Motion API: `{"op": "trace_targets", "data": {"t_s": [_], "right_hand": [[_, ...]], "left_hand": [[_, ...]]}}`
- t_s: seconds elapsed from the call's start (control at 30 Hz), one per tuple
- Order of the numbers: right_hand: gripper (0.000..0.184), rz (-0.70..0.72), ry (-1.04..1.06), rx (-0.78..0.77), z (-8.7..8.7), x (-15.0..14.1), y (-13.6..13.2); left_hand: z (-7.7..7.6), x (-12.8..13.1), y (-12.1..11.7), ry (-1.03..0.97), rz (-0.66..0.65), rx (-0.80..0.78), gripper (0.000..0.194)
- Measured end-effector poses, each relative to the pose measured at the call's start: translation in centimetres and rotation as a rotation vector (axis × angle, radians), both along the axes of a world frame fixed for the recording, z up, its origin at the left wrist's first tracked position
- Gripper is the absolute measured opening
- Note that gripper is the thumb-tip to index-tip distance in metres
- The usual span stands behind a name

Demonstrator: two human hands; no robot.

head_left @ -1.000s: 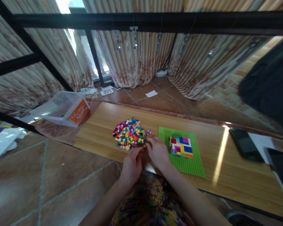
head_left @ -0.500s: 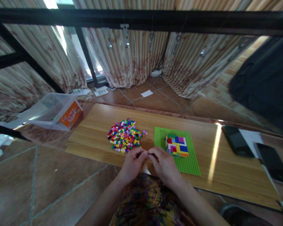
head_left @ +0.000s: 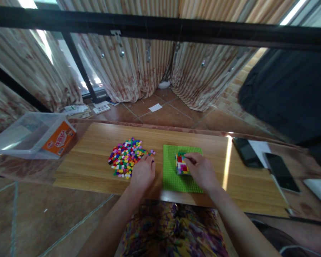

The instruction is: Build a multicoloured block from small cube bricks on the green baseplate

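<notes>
A heap of small coloured bricks (head_left: 124, 160) lies on the wooden board (head_left: 96, 142). My left hand (head_left: 143, 172) rests at the heap's right edge, fingers curled down onto the bricks. To the right lies a green baseplate (head_left: 171, 180) with a multicoloured block of bricks (head_left: 180, 165) built on it. My right hand (head_left: 200, 170) covers the right part of that block, fingers pressed on its top. What the fingertips of either hand hold is hidden.
A clear plastic box with an orange carton (head_left: 59, 137) stands at the board's left end. Two dark phones (head_left: 246, 151) (head_left: 280, 171) lie on white paper at the right. A black rail (head_left: 160, 28) crosses above; a dark cloth (head_left: 291, 96) hangs at right.
My hands, which met near the board's front edge, have parted: the right one moved onto the built block and the left one to the heap. The camera turned right.
</notes>
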State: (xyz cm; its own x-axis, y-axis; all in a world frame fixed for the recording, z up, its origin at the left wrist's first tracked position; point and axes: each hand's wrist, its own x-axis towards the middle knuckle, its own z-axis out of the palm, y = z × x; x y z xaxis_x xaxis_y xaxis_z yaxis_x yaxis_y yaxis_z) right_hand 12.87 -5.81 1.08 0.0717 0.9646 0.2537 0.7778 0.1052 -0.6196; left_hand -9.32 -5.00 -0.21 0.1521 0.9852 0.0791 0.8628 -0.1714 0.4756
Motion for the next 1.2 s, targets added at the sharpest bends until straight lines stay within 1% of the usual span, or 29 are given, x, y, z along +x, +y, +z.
{"op": "trace_targets", "data": {"t_s": [0.1, 0.17, 0.23, 0.33, 0.43, 0.6, 0.77, 0.93, 1.03, 1.13, 1.2], "right_hand": [[0.022, -0.011, -0.155, 0.007, 0.0, -0.8, 1.0], [0.023, -0.030, -0.222, -0.008, -0.2, -1.4, 1.2], [0.022, -0.048, -0.257, -0.033, -0.2, -1.8, 1.1], [0.022, -0.058, -0.286, -0.072, 0.1, -1.9, 1.0], [0.022, -0.058, -0.292, -0.072, 0.4, -1.7, 0.9], [0.020, -0.036, -0.280, -0.074, 0.2, -1.6, 1.2], [0.016, -0.070, -0.230, -0.089, -0.2, -1.7, 1.6], [0.017, -0.078, -0.134, -0.032, -0.6, -1.4, 1.2], [0.019, -0.075, -0.097, 0.053, -0.8, -0.9, 0.5], [0.025, -0.044, -0.117, 0.139, -1.1, -0.6, -0.1], [0.028, -0.013, -0.155, 0.157, -1.4, -0.5, -0.3]], "left_hand": [[-0.2, 0.6, 0.7, 0.098, 0.015, 0.005, 0.025], [-0.1, 1.1, 0.8, 0.098, 0.015, 0.021, 0.029], [0.2, 1.8, 0.9, 0.073, -0.005, 0.038, 0.027], [0.6, 3.2, 1.0, -0.015, -0.069, 0.038, 0.024], [0.6, 4.7, 1.4, -0.159, -0.135, 0.009, 0.029], [-0.2, 6.6, 1.9, -0.352, -0.180, -0.051, 0.038], [-0.9, 7.3, 1.9, -0.427, -0.200, -0.083, 0.040], [-1.4, 7.3, 1.4, -0.442, -0.178, -0.073, 0.039], [-1.6, 7.2, 1.0, -0.444, -0.171, -0.066, 0.039], [-1.8, 7.2, 0.4, -0.438, -0.173, -0.059, 0.040], [-1.8, 7.3, 0.1, -0.416, -0.177, -0.059, 0.042]]}}
